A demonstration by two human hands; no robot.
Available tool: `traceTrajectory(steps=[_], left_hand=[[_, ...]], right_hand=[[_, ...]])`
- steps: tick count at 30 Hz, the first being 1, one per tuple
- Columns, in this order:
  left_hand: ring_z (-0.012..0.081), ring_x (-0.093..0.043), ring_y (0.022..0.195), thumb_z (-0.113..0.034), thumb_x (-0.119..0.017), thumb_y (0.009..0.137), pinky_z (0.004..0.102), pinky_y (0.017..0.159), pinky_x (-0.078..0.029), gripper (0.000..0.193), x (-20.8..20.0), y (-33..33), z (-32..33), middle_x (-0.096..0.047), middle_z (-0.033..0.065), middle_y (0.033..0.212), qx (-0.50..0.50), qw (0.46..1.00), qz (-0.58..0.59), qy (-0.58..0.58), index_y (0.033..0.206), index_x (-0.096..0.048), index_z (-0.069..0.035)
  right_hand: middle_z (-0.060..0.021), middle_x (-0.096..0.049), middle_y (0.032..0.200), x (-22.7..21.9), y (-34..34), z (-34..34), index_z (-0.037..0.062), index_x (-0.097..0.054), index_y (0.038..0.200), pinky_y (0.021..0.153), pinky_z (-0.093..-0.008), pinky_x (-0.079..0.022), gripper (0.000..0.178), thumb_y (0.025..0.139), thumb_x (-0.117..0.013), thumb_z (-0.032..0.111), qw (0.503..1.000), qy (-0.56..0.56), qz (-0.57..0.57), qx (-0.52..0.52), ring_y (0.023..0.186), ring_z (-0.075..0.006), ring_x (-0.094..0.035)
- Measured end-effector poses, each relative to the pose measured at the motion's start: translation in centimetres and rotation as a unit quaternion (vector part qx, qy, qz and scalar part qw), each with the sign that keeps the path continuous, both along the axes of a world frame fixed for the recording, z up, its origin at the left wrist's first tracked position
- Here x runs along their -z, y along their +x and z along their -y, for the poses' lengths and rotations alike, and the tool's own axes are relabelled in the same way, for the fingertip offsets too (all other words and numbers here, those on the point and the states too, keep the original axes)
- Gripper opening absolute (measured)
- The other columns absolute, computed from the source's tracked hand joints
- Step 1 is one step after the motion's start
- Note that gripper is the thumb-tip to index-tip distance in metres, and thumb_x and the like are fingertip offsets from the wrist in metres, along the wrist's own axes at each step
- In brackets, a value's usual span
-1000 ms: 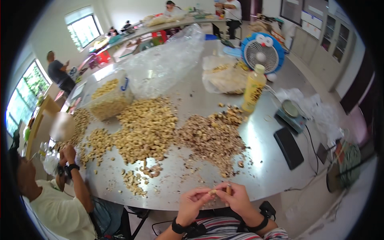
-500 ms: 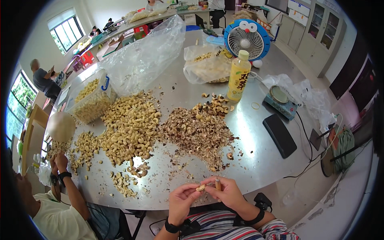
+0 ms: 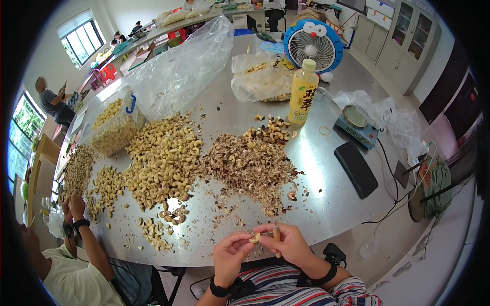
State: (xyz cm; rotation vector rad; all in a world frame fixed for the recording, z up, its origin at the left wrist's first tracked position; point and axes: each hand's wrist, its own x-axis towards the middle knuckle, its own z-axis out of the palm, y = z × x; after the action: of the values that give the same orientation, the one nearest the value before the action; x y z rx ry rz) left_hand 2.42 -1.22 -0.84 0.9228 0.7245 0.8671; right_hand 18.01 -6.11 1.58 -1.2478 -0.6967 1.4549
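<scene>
Cashew kernel (image 3: pixel 254 238) by near edge of counter (image 3: pixel 326 214), left hand (image 3: pixel 229 252) fingers pinching it; right hand (image 3: pixel 292 246) fingers gripping slim brown-handled tool (image 3: pixel 276 234), working end unclear; best: steady kernel, short light strokes, thumb clear, flakes toward skin heap (image 3: pixel 250 166), off cashew pile (image 3: pixel 163 158)

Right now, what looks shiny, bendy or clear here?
Head view: white glare streaks the silver metal table beside the yellow plastic bottle; head view: the tall grey glass-doored cabinet leans near the dark rim, fisheye-style; head view: the small pale curved cashew looks fairly clear.
</scene>
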Motion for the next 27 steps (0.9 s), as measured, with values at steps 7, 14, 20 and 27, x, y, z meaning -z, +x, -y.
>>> traceTrajectory(steps=[7,14,20,27], left_hand=[[0.0161,-0.058,0.092,0.008,-0.061,0.075,0.0270,0.083,-0.046,0.029,0.5,-0.3,0.1,-0.060,0.0090,0.097,-0.028,1.000,-0.012,0.005,0.103,-0.054,0.004],[0.0155,-0.057,0.094,0.003,-0.063,0.077,0.0271,0.085,-0.046,0.032,-0.5,-0.1,0.3,-0.059,0.0091,0.103,0.004,1.000,0.016,0.009,0.108,-0.054,0.002],[0.0155,-0.057,0.096,0.001,-0.063,0.079,0.0260,0.085,-0.045,0.033,-0.1,-0.6,0.2,-0.059,0.0093,0.105,0.008,0.998,0.021,-0.061,0.110,-0.054,0.002],[0.0144,-0.056,0.096,-0.004,-0.061,0.082,0.0252,0.086,-0.044,0.035,-0.3,-0.4,-0.3,-0.059,0.0089,0.104,-0.002,0.997,0.013,-0.079,0.115,-0.051,0.002]], right_hand=[[0.0023,-0.049,0.062,1.4,-1.0,-0.2,0.0012,-0.060,0.099,0.043,-0.0174,-0.030,0.019,0.082,-0.061,0.008,0.997,0.005,-0.070,0.028,0.050,-0.0036,-0.042],[-0.0037,-0.053,0.065,1.9,-1.8,0.0,-0.0013,-0.055,0.091,0.042,-0.0191,-0.034,0.015,0.078,-0.061,-0.004,0.979,0.010,-0.177,0.096,0.048,-0.0089,-0.045],[-0.0051,-0.055,0.065,2.4,-1.9,0.1,-0.0033,-0.055,0.090,0.042,-0.0197,-0.036,0.015,0.077,-0.060,-0.006,0.984,0.032,-0.153,0.079,0.047,-0.0093,-0.047],[-0.0017,-0.054,0.061,1.5,-1.3,0.1,-0.0022,-0.059,0.094,0.041,-0.0185,-0.034,0.017,0.077,-0.062,-0.002,0.999,0.013,-0.025,0.028,0.047,-0.0052,-0.045]])
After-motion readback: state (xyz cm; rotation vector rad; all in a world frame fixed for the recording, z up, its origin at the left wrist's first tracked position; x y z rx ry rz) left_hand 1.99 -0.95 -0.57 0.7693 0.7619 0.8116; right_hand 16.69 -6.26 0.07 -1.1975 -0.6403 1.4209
